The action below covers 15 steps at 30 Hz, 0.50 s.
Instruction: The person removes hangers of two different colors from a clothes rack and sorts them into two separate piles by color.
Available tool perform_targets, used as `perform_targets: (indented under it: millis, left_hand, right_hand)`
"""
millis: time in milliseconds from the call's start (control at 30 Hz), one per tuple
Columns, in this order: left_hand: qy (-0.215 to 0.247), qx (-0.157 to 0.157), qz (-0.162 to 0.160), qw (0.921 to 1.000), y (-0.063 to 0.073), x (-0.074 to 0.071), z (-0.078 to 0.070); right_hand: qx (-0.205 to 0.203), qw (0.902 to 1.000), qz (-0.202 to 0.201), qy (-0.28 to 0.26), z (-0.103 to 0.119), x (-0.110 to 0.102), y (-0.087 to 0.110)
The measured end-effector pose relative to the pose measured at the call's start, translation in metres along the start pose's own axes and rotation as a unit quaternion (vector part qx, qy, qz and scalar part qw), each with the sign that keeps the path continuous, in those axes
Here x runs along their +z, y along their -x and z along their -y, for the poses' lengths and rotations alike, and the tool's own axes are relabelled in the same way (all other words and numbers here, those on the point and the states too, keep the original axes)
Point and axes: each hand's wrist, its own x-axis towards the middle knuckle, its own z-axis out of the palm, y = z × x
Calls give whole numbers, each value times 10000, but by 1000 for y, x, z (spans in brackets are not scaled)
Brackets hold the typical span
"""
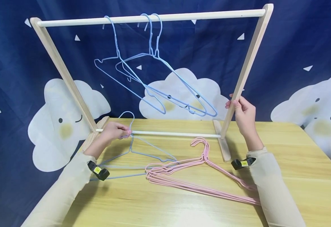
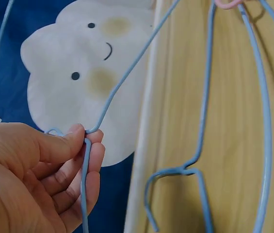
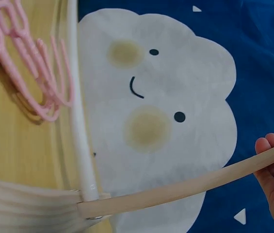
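My left hand [image 1: 115,130] pinches a blue wire clothes hanger [image 2: 127,73] at its neck, between thumb and fingers, beside the rack's lower bar [image 1: 176,134]. The hanger's hook points up above the hand. Beneath it, at least one more blue hanger [image 2: 205,97] lies on the table. My right hand [image 1: 245,113] holds the right upright [image 1: 246,66] of a wooden garment rack, fingers behind and thumb in front. Three blue hangers [image 1: 116,37] hang from the rack's top rail [image 1: 199,15], two of them close together near its middle.
A stack of pink hangers [image 1: 205,156] lies on the wooden table [image 1: 165,208] in front of the rack, partly behind the right sleeve. The rack's right foot [image 1: 222,142] stands near those hooks. A dark blue curtain [image 1: 9,63] with white clouds hangs behind.
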Motion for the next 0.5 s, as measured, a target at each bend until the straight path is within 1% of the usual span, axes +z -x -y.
perform_targets:
  millis: [33,133,267,433,500]
  left_hand:
    - [-16,-22,5,10000,0,2,1]
    - [148,-143,44,9998,-1,9,3]
    - [265,-294,206,9990,-2,15,7]
    - [-113,-321,533,9980,-2,21,12]
    - [-294,-323,584,9973,-2,23,15]
  right_hand:
    - [9,10000,16,-11,-1,0,1]
    - [23,10000,48,-40,-2,-1,2]
    - [-5,10000,73,-49,-2,-1,2]
    - [-19,9999,76,-93,-2,-1,1]
    - [-23,10000,66,-70,-2,-1,1]
